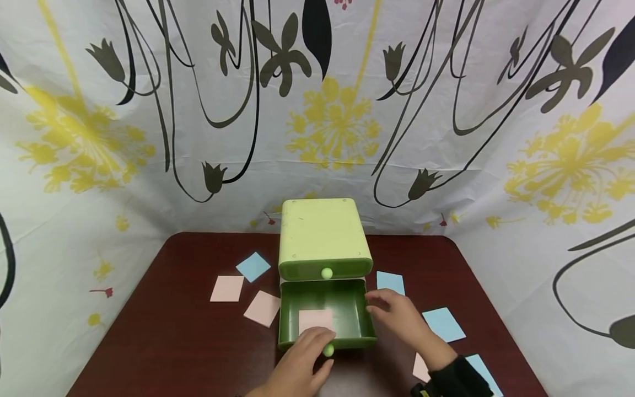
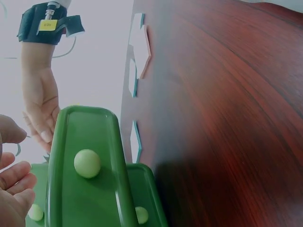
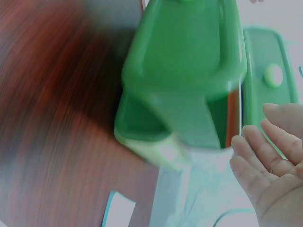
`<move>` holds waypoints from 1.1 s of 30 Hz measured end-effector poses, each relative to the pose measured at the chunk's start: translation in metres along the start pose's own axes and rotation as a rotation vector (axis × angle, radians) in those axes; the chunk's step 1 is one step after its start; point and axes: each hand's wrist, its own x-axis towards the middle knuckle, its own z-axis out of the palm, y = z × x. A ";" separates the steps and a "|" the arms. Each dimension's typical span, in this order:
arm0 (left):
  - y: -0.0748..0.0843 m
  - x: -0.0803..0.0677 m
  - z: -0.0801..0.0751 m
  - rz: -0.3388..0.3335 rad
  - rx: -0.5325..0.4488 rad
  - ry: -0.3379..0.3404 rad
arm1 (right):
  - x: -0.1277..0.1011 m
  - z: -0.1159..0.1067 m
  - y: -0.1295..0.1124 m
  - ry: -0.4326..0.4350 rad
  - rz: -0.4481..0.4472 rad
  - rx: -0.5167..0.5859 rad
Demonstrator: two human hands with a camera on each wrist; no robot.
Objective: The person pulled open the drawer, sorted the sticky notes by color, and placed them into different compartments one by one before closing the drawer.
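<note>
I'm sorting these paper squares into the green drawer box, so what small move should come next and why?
Probably draw the left hand back off the pink square, since it already lies flat in the open lower drawer. The right hand hovers open by the drawer's right wall, close to a blue square still on the table.

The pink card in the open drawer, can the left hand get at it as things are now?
Probably yes. The drawer is pulled out and open on top, the pink card lies bare on its floor, and the left hand rests at the front rim just beside it. The right hand is off to the side.
</note>
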 end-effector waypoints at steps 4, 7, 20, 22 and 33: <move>0.004 0.007 0.004 0.015 -0.020 -0.002 | -0.004 -0.013 0.018 0.043 0.065 -0.019; 0.007 0.011 0.007 0.028 -0.040 -0.008 | -0.008 -0.019 0.033 0.039 0.099 -0.064; 0.014 0.024 0.015 0.026 -0.053 -0.109 | -0.025 -0.026 0.091 -0.139 0.156 -0.300; 0.016 0.025 0.015 0.018 -0.054 -0.129 | -0.030 -0.026 0.097 -0.182 0.163 -0.327; 0.019 0.028 0.022 0.042 -0.055 -0.129 | -0.049 -0.015 0.128 -0.239 0.233 -0.410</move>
